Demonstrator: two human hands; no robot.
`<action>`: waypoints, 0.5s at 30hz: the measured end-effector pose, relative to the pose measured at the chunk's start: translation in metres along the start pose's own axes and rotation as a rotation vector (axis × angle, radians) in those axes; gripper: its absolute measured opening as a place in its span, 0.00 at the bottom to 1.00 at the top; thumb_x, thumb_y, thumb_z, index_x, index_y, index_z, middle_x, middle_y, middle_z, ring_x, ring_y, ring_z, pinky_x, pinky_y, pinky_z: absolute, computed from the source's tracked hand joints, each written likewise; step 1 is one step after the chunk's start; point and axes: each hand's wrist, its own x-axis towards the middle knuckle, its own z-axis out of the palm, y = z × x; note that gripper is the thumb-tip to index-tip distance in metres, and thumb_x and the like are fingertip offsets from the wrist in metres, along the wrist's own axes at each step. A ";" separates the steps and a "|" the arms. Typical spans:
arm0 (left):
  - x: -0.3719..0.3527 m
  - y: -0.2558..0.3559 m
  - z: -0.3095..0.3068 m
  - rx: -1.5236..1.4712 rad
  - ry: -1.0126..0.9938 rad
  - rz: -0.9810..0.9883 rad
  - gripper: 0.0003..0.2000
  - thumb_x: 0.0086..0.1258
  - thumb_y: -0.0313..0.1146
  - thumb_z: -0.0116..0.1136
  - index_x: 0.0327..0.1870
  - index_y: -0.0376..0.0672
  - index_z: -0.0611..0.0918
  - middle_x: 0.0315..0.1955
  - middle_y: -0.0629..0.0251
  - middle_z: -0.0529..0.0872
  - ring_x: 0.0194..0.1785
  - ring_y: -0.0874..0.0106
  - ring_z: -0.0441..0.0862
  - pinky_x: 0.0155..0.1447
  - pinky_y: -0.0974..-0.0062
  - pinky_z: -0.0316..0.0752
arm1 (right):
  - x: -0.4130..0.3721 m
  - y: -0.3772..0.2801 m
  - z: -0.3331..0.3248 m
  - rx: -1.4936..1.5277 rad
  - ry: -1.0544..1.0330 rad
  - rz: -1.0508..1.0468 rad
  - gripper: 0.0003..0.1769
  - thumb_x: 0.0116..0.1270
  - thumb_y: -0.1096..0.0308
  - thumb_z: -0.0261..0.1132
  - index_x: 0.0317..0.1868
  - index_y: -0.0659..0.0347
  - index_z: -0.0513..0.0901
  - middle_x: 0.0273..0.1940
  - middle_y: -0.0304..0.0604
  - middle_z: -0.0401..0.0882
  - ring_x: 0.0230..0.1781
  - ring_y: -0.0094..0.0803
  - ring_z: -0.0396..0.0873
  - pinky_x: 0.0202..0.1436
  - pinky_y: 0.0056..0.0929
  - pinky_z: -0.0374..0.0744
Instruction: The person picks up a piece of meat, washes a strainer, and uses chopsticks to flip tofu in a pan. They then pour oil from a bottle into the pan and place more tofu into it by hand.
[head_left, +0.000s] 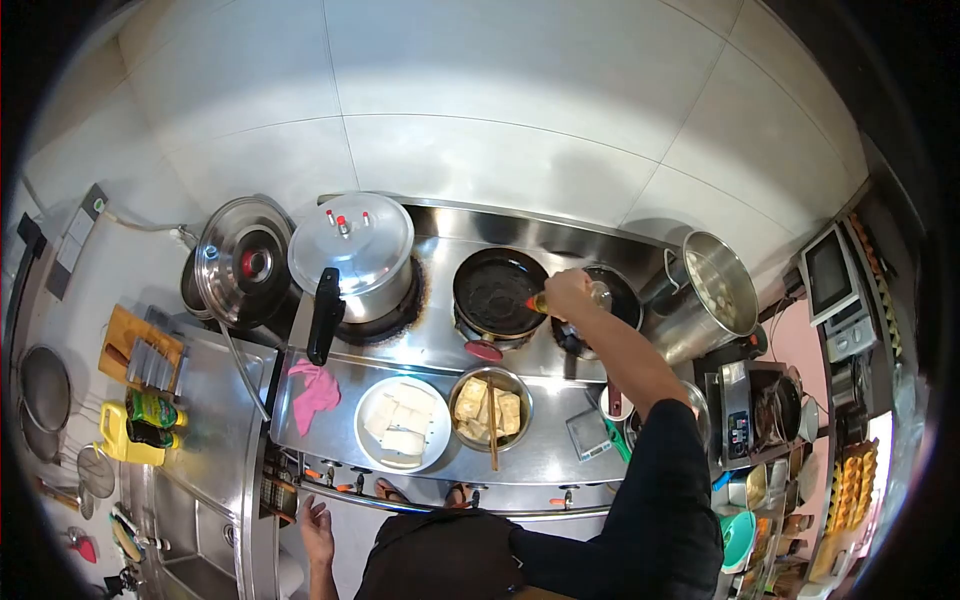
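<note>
My right hand (569, 297) is wrapped round a small bottle (540, 302). Its red and yellow neck points left, tilted over the rim of a black frying pan (500, 291); the pan's bottom looks wet. Behind my right forearm sits a second dark pan (618, 296), partly covered. My left hand (318, 528) hangs low in front of the counter, fingers loosely apart, holding nothing. On the counter, a white plate (445, 428) carries several pale white slabs (402, 419). Beside it a steel bowl (527, 433) holds browned pieces (470, 398), with chopsticks (492, 425) laid across.
A large pressure cooker (352, 240) stands left of the frying pan, its black handle jutting forward. A tall steel pot (722, 300) is at the right. A pink cloth (316, 396) and a small scale (588, 437) lie on the counter. A sink (195, 530) is at lower left.
</note>
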 end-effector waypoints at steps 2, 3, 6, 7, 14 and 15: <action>-0.004 -0.010 -0.005 0.015 0.003 -0.035 0.25 0.72 0.28 0.54 0.69 0.35 0.67 0.50 0.52 0.81 0.51 0.69 0.78 0.56 0.72 0.73 | -0.006 0.004 0.003 -0.019 -0.038 -0.054 0.22 0.53 0.58 0.73 0.50 0.52 0.88 0.50 0.40 0.86 0.48 0.39 0.86 0.45 0.46 0.83; -0.007 -0.014 -0.006 0.025 0.000 -0.053 0.25 0.72 0.28 0.54 0.69 0.35 0.66 0.50 0.52 0.81 0.51 0.69 0.78 0.56 0.72 0.73 | -0.009 0.005 0.005 -0.027 -0.061 -0.079 0.23 0.52 0.58 0.74 0.50 0.52 0.88 0.49 0.39 0.87 0.48 0.38 0.86 0.45 0.45 0.83; -0.011 -0.002 0.000 0.085 -0.059 -0.016 0.25 0.72 0.30 0.55 0.69 0.35 0.66 0.49 0.52 0.81 0.51 0.70 0.78 0.56 0.72 0.73 | -0.021 0.006 -0.001 -0.006 -0.123 -0.071 0.23 0.49 0.59 0.76 0.48 0.52 0.88 0.48 0.39 0.87 0.47 0.35 0.86 0.44 0.44 0.83; -0.009 0.004 0.001 0.065 -0.070 -0.017 0.26 0.72 0.30 0.55 0.69 0.35 0.66 0.49 0.51 0.81 0.51 0.70 0.78 0.56 0.72 0.73 | -0.020 0.007 0.005 -0.005 -0.095 -0.070 0.23 0.48 0.58 0.76 0.47 0.52 0.89 0.47 0.39 0.88 0.47 0.35 0.86 0.43 0.43 0.84; 0.003 0.007 -0.001 0.015 -0.053 0.075 0.26 0.73 0.31 0.55 0.69 0.35 0.66 0.52 0.50 0.80 0.53 0.68 0.78 0.57 0.72 0.73 | -0.018 0.015 0.038 0.274 -0.033 -0.057 0.29 0.43 0.54 0.77 0.47 0.56 0.87 0.45 0.46 0.87 0.46 0.41 0.86 0.44 0.39 0.83; 0.002 0.008 -0.001 -0.002 -0.037 0.092 0.25 0.73 0.31 0.55 0.69 0.35 0.66 0.51 0.50 0.81 0.54 0.68 0.78 0.58 0.72 0.73 | -0.018 0.016 0.046 0.370 -0.005 -0.041 0.31 0.43 0.53 0.77 0.49 0.57 0.86 0.46 0.47 0.87 0.46 0.42 0.86 0.45 0.38 0.83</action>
